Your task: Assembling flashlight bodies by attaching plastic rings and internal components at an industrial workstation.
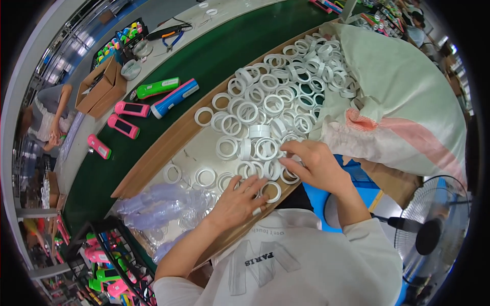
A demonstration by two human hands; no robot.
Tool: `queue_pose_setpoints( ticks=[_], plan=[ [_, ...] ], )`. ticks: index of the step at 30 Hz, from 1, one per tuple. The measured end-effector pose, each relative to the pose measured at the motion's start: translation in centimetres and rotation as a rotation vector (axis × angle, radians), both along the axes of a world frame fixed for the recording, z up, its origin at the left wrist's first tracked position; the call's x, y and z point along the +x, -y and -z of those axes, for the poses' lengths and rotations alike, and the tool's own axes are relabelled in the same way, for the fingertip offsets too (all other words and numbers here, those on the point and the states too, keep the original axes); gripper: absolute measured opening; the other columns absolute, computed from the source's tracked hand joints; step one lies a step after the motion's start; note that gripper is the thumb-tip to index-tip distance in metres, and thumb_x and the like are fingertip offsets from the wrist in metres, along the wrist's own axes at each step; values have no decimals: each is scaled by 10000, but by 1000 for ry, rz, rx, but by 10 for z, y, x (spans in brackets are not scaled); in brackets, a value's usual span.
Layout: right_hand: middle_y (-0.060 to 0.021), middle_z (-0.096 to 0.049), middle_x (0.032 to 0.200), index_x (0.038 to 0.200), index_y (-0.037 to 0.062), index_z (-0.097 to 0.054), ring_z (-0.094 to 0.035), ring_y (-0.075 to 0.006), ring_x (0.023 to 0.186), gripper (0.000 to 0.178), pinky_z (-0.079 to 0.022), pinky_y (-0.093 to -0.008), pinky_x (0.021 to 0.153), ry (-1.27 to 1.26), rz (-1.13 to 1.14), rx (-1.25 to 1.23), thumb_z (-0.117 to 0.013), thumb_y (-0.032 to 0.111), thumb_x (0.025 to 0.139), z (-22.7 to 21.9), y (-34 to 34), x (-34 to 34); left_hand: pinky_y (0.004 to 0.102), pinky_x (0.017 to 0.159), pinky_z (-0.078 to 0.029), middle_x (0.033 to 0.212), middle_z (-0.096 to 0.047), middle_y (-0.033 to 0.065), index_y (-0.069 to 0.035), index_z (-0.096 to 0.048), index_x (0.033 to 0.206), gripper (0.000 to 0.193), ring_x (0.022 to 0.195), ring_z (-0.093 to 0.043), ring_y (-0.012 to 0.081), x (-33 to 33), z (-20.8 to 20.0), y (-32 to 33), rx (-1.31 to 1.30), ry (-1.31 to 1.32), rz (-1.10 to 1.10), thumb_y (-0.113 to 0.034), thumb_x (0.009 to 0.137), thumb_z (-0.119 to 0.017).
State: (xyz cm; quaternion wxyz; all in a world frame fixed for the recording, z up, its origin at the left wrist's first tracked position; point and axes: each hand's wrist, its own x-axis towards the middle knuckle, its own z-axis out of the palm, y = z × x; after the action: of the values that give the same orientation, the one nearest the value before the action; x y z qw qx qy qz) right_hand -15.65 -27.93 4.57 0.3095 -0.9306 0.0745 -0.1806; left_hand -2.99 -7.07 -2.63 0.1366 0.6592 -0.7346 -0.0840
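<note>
A heap of white plastic rings (273, 104) fills much of a shallow cardboard tray (168, 148). My left hand (237, 201) lies with fingers spread over several rings near the tray's front edge. One loose ring (271, 192) rests beside its fingertips. To the right, my right hand (316, 166) reaches into the near side of the heap. Its thumb and forefinger are curled about a white ring, mostly hidden by the fingers. At the tray's left end lie clear, purplish plastic sleeves (158, 204), close to my left forearm.
Beyond the tray, green and blue flashlights (174, 98) and pink ones (123, 126) lie on a green belt (214, 61). A large pale sack (403, 86) leans over the tray's right end. A fan (429, 229) stands right; a black crate (107, 255) of colourful flashlights stands lower left.
</note>
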Motion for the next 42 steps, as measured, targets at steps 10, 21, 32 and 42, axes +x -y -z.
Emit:
queue_pose_setpoints(
  ticks=[10, 21, 32, 42],
  plan=[
    [-227, -551, 1154, 1123, 41, -580, -551, -391, 1027, 357, -472, -425, 860, -111, -280, -166, -681, 215, 827, 30, -49, 83, 439, 966, -378, 1223, -571, 83, -150, -683, 1013, 368, 1159, -506, 291, 55, -14, -51, -261, -220, -430, -22, 670, -644],
    [-174, -589, 976, 1025, 61, -608, -552, -354, 1004, 283, -469, -449, 864, 28, -131, -382, -697, 145, 769, 98, -70, 179, 382, 938, -468, 1219, -607, 122, -70, -660, 1069, 359, 1136, -560, 314, 62, -12, -92, -273, -585, -490, 70, 759, -545],
    [-220, -579, 979, 971, -62, -595, -584, -372, 934, 331, -496, -420, 797, -148, -130, -204, -738, 144, 755, 83, -49, 174, 418, 790, -441, 835, -673, 107, -65, -679, 874, 174, 821, -627, 303, 128, 10, -77, -249, -106, -877, -25, 712, -627],
    [-246, -554, 1072, 917, 34, -599, -588, -405, 946, 199, -492, -436, 780, 70, -220, 267, -714, 133, 789, 50, -43, 175, 384, 906, -426, 958, -661, 122, -38, -634, 1089, 275, 963, -617, 277, 145, -6, -98, 46, -63, -840, -99, 821, -645]
  ],
)
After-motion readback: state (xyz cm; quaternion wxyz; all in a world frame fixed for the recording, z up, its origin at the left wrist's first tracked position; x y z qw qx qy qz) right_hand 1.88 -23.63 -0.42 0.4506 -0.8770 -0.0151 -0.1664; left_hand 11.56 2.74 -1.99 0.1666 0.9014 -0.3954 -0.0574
